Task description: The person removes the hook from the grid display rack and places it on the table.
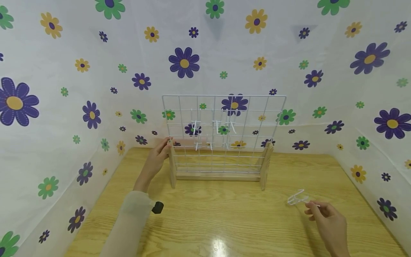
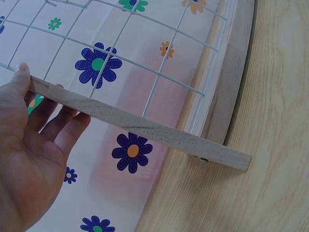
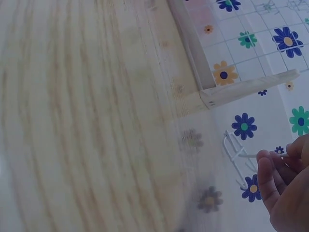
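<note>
A white wire grid rack [image 1: 244, 157] stands upright on the wooden table, held by a wooden base with a post at each side. My left hand [image 1: 159, 153] grips the top of the left wooden post [image 2: 140, 128], thumb on one side and fingers on the other. Several white wire hooks [image 1: 216, 126] hang on the grid in two rows. Out to the right of the rack, my right hand [image 1: 329, 217] pinches a loose white wire hook [image 3: 236, 153] by its straight prong, its bent frame pointing away from the fingers toward the rack.
The wooden table [image 1: 224, 210] runs up to a white flowered cloth [image 1: 231, 46] that encloses it at the back and both sides. The rack's right post [image 1: 265, 166] faces the right hand. A dark wrist camera [image 1: 157, 207] sits at the left sleeve.
</note>
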The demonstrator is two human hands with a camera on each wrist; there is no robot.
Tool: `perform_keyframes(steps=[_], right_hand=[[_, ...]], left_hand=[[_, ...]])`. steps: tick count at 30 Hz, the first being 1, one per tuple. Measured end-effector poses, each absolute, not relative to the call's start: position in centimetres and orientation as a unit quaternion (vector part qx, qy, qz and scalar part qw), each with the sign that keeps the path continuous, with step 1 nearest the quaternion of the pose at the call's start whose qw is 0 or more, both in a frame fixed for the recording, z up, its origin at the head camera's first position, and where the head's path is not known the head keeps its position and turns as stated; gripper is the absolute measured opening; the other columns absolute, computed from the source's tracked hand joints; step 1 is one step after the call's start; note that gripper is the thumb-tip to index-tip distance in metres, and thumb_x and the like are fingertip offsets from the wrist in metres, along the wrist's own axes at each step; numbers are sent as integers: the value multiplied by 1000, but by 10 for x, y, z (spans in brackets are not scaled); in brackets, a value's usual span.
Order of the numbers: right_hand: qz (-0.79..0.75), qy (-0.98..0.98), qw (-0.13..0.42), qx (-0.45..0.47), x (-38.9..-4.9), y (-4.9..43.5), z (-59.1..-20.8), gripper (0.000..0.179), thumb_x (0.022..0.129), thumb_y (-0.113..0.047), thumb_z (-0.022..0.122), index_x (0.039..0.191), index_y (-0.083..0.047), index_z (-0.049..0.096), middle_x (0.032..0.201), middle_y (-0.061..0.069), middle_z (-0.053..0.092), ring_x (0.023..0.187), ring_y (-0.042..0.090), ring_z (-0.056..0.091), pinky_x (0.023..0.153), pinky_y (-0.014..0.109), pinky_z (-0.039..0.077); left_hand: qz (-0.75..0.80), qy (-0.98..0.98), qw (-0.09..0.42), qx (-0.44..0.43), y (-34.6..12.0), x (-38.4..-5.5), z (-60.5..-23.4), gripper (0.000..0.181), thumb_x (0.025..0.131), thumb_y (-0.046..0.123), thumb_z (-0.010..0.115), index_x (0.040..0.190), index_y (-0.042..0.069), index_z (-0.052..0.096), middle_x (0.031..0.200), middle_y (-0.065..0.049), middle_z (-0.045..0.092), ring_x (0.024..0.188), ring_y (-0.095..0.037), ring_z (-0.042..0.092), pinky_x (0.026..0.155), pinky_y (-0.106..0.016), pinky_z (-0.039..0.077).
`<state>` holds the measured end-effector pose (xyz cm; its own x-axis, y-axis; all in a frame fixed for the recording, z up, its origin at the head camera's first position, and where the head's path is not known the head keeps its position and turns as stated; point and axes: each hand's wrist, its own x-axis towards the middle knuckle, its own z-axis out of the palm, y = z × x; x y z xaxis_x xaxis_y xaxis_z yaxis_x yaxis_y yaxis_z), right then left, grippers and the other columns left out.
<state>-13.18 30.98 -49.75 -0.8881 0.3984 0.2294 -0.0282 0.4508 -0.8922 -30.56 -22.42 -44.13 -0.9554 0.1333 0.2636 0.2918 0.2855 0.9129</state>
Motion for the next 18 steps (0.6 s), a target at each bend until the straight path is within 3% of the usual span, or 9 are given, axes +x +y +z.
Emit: perform_keyframes(steps=[10,18], right_hand=[[495,-839,176,-140,-132,311,-503,28,103,-21,68,108,6,70,84,0,78,65,13,71,59,20,59],[495,-842,162,-142,-130,311,-503,31,102,-21,68,110,9,70,79,-2,77,62,13,70,57,19,58]], left_hand=[[-583,-799,67,-130,-224,-306,-440,60,112,40,43,162,9,33,165,-8,34,146,-35,42,110,-46,48],[-588,-795,65,-132,-225,-307,-442,58,112,39,44,161,9,35,165,-9,35,145,-35,43,110,-45,49]])
